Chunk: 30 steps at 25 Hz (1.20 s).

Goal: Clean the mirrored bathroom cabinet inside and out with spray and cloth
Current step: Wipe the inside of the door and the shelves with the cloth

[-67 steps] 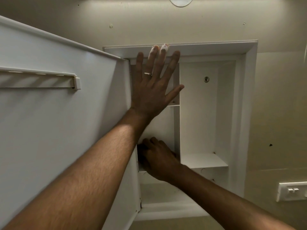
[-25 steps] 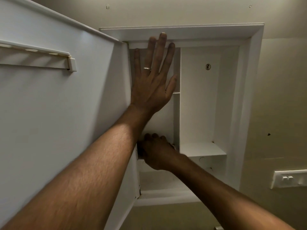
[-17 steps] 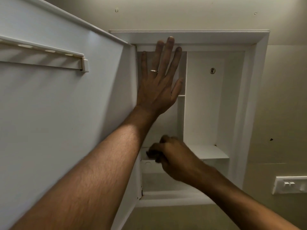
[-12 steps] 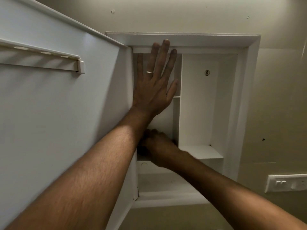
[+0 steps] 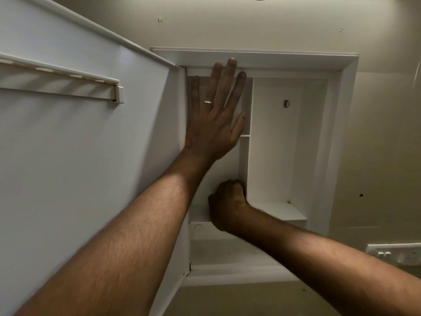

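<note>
The white wall cabinet hangs open, its door swung out to the left with the inner side facing me. My left hand lies flat with straight fingers over the cabinet's upper left corner, fingertips at the top frame. My right hand reaches into the left compartment at its lower shelf, beside the vertical divider. Its fingers are curled inward and whatever they hold is hidden. No cloth or spray bottle shows.
A narrow rail runs across the inside of the door. The right compartment has a bare shelf and a screw hole in its back. A wall switch plate sits at the lower right on the beige wall.
My right hand has slid right along the lower left shelf, up against the divider. My left hand has stayed flat at the top left corner.
</note>
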Each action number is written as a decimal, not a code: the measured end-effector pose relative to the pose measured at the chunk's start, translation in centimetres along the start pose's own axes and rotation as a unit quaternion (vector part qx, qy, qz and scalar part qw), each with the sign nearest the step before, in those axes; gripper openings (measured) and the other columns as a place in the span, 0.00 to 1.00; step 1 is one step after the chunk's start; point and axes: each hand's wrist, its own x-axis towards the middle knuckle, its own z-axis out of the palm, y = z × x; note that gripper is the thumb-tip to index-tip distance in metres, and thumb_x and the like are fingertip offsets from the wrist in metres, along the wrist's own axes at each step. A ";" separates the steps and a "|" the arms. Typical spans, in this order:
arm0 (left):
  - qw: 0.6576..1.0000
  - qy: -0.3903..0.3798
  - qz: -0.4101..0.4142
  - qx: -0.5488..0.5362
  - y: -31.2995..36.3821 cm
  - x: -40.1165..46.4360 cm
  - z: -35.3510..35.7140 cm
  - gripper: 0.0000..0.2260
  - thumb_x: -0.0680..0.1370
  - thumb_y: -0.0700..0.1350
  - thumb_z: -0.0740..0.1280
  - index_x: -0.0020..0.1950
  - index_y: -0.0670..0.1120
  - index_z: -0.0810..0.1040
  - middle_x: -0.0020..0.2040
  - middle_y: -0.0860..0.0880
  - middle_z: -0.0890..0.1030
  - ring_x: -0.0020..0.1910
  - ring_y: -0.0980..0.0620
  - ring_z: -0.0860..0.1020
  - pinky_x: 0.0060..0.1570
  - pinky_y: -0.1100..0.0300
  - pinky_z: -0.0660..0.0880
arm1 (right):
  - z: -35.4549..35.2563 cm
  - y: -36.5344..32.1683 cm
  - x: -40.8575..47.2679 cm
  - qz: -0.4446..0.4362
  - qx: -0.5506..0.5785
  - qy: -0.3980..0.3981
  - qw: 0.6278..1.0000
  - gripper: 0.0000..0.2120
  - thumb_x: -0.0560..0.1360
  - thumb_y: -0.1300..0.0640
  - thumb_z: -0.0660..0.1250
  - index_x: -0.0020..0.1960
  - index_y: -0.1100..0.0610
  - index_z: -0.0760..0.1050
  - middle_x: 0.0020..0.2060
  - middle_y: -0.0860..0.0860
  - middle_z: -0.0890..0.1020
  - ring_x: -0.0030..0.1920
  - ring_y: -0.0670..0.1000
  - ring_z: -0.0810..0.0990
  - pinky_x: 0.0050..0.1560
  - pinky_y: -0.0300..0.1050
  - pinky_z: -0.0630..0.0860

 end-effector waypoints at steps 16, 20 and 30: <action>1.000 0.002 0.002 -0.007 0.1 0.0 -0.3 0.35 0.79 0.57 0.61 0.83 0.45 0.57 0.83 0.41 0.56 0.83 0.40 0.53 0.76 0.32 0.51 | -0.1 0.7 -11.5 -0.001 0.208 -0.084 0.975 0.12 0.81 0.52 0.59 0.54 0.56 0.78 0.48 0.55 0.80 0.48 0.55 0.79 0.48 0.48 0.70; 1.000 -0.003 -0.001 -0.007 0.1 0.0 -0.2 0.35 0.79 0.56 0.61 0.83 0.45 0.57 0.83 0.42 0.56 0.83 0.40 0.53 0.76 0.32 0.51 | -0.8 1.9 -10.0 0.041 0.290 0.053 0.955 0.15 0.83 0.49 0.61 0.66 0.54 0.71 0.60 0.55 0.76 0.59 0.57 0.76 0.53 0.51 0.71; 1.000 -0.008 -0.005 -0.013 0.1 -0.1 -0.4 0.35 0.78 0.55 0.62 0.83 0.46 0.57 0.83 0.42 0.56 0.83 0.40 0.54 0.76 0.32 0.51 | 0.8 0.4 -0.8 -0.017 0.157 0.100 0.982 0.15 0.80 0.57 0.64 0.66 0.57 0.73 0.56 0.57 0.81 0.55 0.61 0.82 0.50 0.55 0.78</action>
